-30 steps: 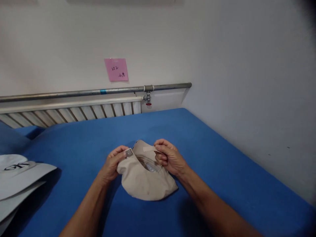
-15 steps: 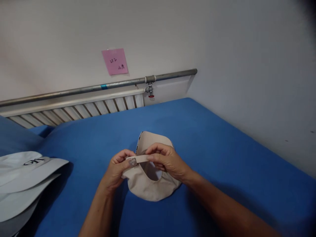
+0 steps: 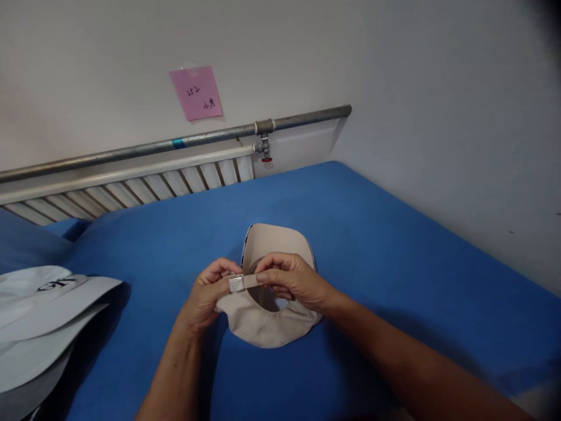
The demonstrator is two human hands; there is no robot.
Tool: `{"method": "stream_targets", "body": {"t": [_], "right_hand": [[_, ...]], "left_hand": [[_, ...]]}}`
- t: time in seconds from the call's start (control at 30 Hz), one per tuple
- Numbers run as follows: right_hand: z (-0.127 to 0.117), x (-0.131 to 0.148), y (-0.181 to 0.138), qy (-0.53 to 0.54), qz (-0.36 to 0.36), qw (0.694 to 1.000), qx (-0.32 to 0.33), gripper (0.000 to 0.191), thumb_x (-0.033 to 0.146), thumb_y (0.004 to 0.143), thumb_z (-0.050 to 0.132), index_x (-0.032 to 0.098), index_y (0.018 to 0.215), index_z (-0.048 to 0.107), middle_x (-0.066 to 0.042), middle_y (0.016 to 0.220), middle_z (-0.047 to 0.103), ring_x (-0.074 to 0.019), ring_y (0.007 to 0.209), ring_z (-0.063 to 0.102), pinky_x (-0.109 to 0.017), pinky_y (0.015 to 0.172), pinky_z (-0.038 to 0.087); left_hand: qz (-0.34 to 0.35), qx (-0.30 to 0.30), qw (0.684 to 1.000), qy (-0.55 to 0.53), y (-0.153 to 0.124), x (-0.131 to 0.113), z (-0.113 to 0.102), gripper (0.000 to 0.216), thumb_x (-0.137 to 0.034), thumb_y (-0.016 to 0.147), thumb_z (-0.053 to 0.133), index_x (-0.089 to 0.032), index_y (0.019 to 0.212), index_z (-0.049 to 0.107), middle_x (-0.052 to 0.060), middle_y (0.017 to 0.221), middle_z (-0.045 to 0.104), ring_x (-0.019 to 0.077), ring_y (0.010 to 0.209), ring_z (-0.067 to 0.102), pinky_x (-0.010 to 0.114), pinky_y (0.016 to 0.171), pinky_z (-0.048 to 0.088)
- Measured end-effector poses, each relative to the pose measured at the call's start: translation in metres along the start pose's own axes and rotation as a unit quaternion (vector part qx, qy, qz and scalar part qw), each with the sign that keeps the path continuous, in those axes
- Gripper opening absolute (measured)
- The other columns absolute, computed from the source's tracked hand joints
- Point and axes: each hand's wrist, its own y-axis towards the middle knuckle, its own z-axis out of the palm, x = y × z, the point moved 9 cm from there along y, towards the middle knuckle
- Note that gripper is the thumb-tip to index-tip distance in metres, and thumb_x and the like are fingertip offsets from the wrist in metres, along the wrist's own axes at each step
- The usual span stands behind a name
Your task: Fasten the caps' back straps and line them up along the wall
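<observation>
A beige baseball cap (image 3: 269, 330) lies upside down on the blue bed, its brim (image 3: 278, 238) pointing away from me. Across its back opening runs the cap strap (image 3: 251, 281), with a shiny metal buckle (image 3: 236, 284) near its left end. My left hand (image 3: 210, 292) pinches the strap at the buckle, thumb on the near side. My right hand (image 3: 293, 280) is closed on the strap just right of the buckle, thumb over index finger. The strap's far end is hidden by the right fingers.
Several stacked caps (image 3: 56, 310), white and grey, lie at the left. Behind the blue bedsheet (image 3: 394, 245) stand a white radiator (image 3: 158, 184) and a metal pipe (image 3: 210, 135) with a red-handled valve (image 3: 266, 159). A pink note (image 3: 196, 93) is taped to the wall.
The buckle has tilted and now catches the light. My right thumb has shifted slightly left along the strap, shortening the stretch between the hands. The view has tipped down a little.
</observation>
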Motion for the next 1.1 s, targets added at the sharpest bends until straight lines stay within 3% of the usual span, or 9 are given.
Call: {"method": "stream_targets", "body": {"t": [0.23, 0.47, 0.6, 0.77, 0.9, 1.1], "right_hand": [[0.001, 0.005, -0.006, -0.027, -0.016, 0.999, -0.042, 0.011, 0.026, 0.072, 0.069, 0.017, 0.075, 0.064, 0.006, 0.058, 0.052, -0.0024, 0.041, 0.03, -0.019, 0.039, 0.018], [-0.005, 0.013, -0.009, -0.136, -0.057, 0.982, -0.116, 0.003, 0.02, 0.07, 0.066, 0.017, 0.069, 0.066, 0.002, 0.065, 0.058, -0.0079, 0.06, 0.046, -0.021, 0.053, 0.034], [-0.005, 0.01, -0.008, -0.11, -0.049, 0.986, -0.115, 0.005, 0.02, 0.071, 0.066, 0.018, 0.067, 0.063, 0.004, 0.06, 0.054, -0.0064, 0.052, 0.041, -0.02, 0.047, 0.029], [0.003, 0.005, -0.007, -0.076, -0.025, 0.995, -0.057, 0.011, 0.027, 0.073, 0.071, 0.018, 0.072, 0.064, 0.006, 0.055, 0.05, -0.0044, 0.044, 0.034, -0.019, 0.041, 0.022], [0.005, 0.001, -0.008, -0.06, -0.012, 0.997, -0.05, 0.014, 0.029, 0.074, 0.07, 0.017, 0.075, 0.063, 0.003, 0.061, 0.058, -0.003, 0.042, 0.034, -0.018, 0.038, 0.021], [0.01, -0.001, -0.008, -0.012, 0.006, 0.999, -0.034, 0.013, 0.026, 0.073, 0.068, 0.016, 0.073, 0.06, 0.004, 0.061, 0.059, -0.0012, 0.038, 0.034, -0.016, 0.035, 0.02]], "left_hand": [[0.009, 0.001, 1.0, 0.018, -0.001, -0.002, 0.0, 0.02, -0.027, 0.057, 0.082, -0.019, 0.07, 0.069, -0.002, 0.061, 0.065, 0.0067, 0.048, 0.054, 0.016, 0.046, 0.041], [0.022, -0.014, 0.999, 0.045, -0.002, -0.005, -0.002, 0.011, -0.02, 0.058, 0.076, -0.02, 0.066, 0.067, -0.003, 0.06, 0.063, 0.0064, 0.048, 0.051, 0.017, 0.046, 0.039], [0.022, -0.021, 0.998, 0.049, -0.003, -0.005, -0.002, 0.009, -0.019, 0.059, 0.075, -0.021, 0.065, 0.068, -0.003, 0.062, 0.064, 0.006, 0.048, 0.051, 0.016, 0.045, 0.038], [0.015, -0.017, 0.998, 0.056, -0.004, -0.003, -0.002, 0.009, -0.019, 0.061, 0.075, -0.022, 0.068, 0.069, -0.004, 0.06, 0.062, 0.0055, 0.046, 0.048, 0.016, 0.043, 0.036], [0.034, 0.037, 0.997, 0.052, -0.007, -0.007, 0.005, 0.012, -0.023, 0.065, 0.075, -0.023, 0.076, 0.069, -0.003, 0.07, 0.065, 0.0073, 0.053, 0.053, 0.016, 0.047, 0.039], [0.094, 0.132, 0.981, 0.108, -0.015, -0.02, 0.015, 0.025, -0.019, 0.063, 0.08, -0.023, 0.085, 0.07, 0.001, 0.094, 0.066, 0.0136, 0.081, 0.061, 0.02, 0.069, 0.048]]}}
